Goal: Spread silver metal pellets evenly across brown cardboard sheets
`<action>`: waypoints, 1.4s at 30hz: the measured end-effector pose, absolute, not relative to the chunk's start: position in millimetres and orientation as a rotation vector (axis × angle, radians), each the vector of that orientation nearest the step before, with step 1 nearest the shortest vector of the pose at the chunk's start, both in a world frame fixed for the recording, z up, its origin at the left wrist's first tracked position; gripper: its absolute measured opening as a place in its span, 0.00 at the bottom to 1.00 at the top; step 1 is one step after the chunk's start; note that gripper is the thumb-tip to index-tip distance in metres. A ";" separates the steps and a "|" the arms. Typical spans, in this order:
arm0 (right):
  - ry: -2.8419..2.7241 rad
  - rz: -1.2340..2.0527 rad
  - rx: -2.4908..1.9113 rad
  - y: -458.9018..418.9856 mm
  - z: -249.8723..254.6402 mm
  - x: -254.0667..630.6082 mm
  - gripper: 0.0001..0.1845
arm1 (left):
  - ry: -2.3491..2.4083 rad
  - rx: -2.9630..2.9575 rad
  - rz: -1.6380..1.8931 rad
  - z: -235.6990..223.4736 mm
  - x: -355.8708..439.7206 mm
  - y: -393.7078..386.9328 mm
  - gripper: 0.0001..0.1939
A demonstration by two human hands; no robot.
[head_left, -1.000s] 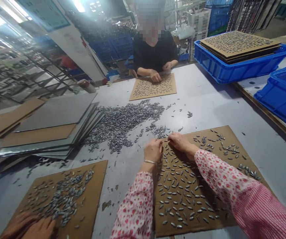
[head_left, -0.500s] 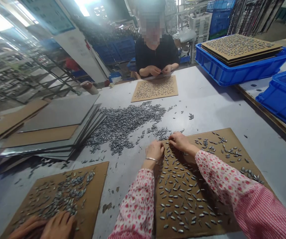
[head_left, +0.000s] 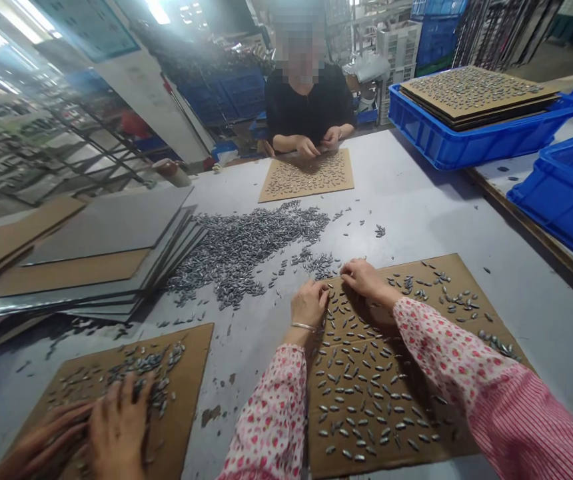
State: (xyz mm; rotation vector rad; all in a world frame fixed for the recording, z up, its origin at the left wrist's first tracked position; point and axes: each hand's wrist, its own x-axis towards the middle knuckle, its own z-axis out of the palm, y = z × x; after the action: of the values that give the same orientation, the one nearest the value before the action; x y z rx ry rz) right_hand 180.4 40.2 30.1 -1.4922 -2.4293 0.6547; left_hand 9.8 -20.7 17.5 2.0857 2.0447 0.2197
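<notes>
A brown cardboard sheet [head_left: 466, 273] lies on the grey table in front of me, covered with several small silvery oval metal pieces [head_left: 361, 393] set out in rows. My left hand [head_left: 308, 303] rests at the sheet's far left corner, fingers curled down onto the pieces. Beside it, my right hand [head_left: 366, 279] presses its fingertips on the sheet's far edge. Whether either hand pinches a piece is hidden. A big loose heap of the same pieces [head_left: 246, 243] lies just beyond my hands.
A co-worker's two hands [head_left: 91, 433] spread pieces on a cardboard sheet [head_left: 186, 400] at the lower left. Another person in black [head_left: 306, 107] works over a third sheet [head_left: 306, 177] across the table. Stacked boards [head_left: 96, 253] lie left; blue crates [head_left: 476, 133] stand right.
My hands stay at the sheet's far edge with small finger shifts. The co-worker's hands at the lower left have slid up over their sheet. The person opposite has lowered both hands to their sheet.
</notes>
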 end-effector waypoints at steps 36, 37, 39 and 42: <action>-2.518 0.586 -1.314 21.4 35.1 165.5 0.14 | 2.033 1.830 0.466 22.6 -17.6 -46.1 0.08; -2.453 0.617 -1.374 24.5 37.7 174.4 0.13 | 2.032 1.830 0.439 25.7 -14.0 -46.1 0.08; -2.377 0.649 -1.455 30.7 38.2 192.0 0.12 | 2.039 1.842 0.378 29.6 -6.0 -44.8 0.08; -2.401 0.649 -1.472 37.1 28.5 212.2 0.10 | 2.043 1.894 0.284 29.8 4.3 -41.1 0.09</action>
State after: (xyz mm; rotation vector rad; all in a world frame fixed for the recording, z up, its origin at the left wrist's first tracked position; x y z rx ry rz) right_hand 212.2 37.1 28.5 -1.4723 -2.4009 0.6485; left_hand 4.3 -41.1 29.8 1.8943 2.0426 0.2841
